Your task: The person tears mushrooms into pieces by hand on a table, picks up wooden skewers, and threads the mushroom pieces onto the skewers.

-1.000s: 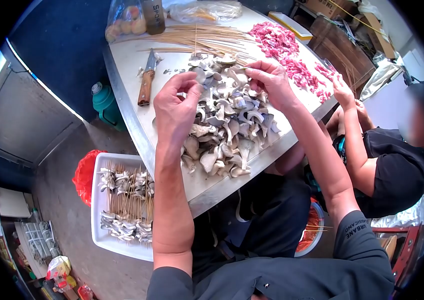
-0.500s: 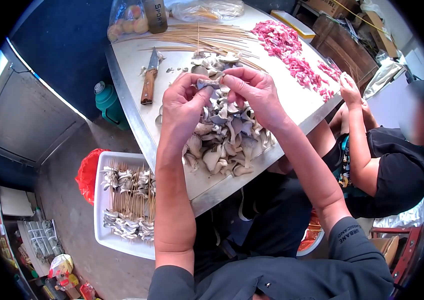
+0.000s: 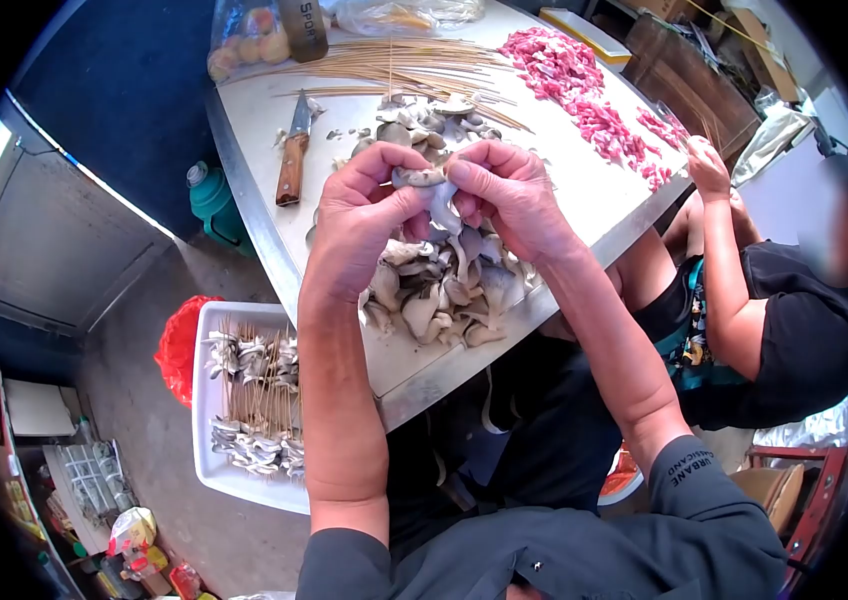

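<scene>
Between my two hands, above the white table, is a grey oyster mushroom [image 3: 418, 178]. My left hand [image 3: 369, 205] is closed, pinching its cap between thumb and fingers. My right hand [image 3: 509, 195] is closed beside it, thumb and forefinger meeting at the mushroom's right end, where a pale piece [image 3: 444, 210] hangs down. Below and beyond lies a heap of oyster mushrooms [image 3: 444, 290]. One thin bamboo skewer [image 3: 391, 65] stands out past my left hand; its lower end is hidden, so I cannot tell whether I hold it.
A wooden-handled knife [image 3: 292, 165] lies left of the heap, with loose bamboo skewers [image 3: 394, 65] behind. Pink cut meat [image 3: 574, 95] covers the far right, near a seated person [image 3: 744, 320] holding skewers. A white tray [image 3: 206, 430] of mushroom skewers stands lower left, by a teal jug [image 3: 216, 205].
The mushroom between my hands has turned, and a pale piece now hangs beneath my fingers. My hands stay close together. The view has shifted slightly.
</scene>
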`<state>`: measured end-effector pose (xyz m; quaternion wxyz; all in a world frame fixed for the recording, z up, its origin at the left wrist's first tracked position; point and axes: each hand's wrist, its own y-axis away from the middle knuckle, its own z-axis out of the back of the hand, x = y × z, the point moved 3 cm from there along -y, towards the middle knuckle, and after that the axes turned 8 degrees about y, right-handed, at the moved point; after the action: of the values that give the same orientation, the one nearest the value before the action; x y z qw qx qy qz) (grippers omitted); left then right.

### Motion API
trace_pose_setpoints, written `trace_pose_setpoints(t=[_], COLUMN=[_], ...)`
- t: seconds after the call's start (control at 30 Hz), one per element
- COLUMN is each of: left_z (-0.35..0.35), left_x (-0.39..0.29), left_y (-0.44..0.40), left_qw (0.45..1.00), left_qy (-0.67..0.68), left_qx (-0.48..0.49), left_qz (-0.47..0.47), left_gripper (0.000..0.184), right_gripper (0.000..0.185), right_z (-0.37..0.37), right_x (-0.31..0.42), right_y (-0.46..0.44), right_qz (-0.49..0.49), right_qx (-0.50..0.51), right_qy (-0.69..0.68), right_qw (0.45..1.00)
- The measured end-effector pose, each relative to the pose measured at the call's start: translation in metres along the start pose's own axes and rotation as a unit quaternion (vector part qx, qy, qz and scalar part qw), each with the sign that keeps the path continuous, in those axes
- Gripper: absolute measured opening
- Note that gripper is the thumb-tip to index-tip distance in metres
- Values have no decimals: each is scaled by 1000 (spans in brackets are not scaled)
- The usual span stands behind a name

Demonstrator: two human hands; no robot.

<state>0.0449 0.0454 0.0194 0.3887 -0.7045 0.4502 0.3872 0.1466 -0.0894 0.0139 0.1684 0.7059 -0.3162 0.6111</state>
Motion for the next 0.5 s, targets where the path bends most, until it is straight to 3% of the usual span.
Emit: trace_pose_setpoints(t=[0.3, 0.4, 0.5], left_z=[16, 18, 11], left_x=[4, 3, 5], left_y=[-6, -7, -5], left_qw=[991, 993, 997], left_qy=[70, 22, -18], left_qx=[-85, -85, -74], left_qz=[-72, -84, -35], left_gripper=[11, 15, 21], right_gripper=[11, 14, 25], right_z=[22, 28, 22], right_x=[-8, -6, -4], right_y=[-5, -3, 3], right_qz=[17, 28, 43], right_qx=[-122, -147, -148], right_qy=[-26, 52, 141], right_qw=[992, 987, 978])
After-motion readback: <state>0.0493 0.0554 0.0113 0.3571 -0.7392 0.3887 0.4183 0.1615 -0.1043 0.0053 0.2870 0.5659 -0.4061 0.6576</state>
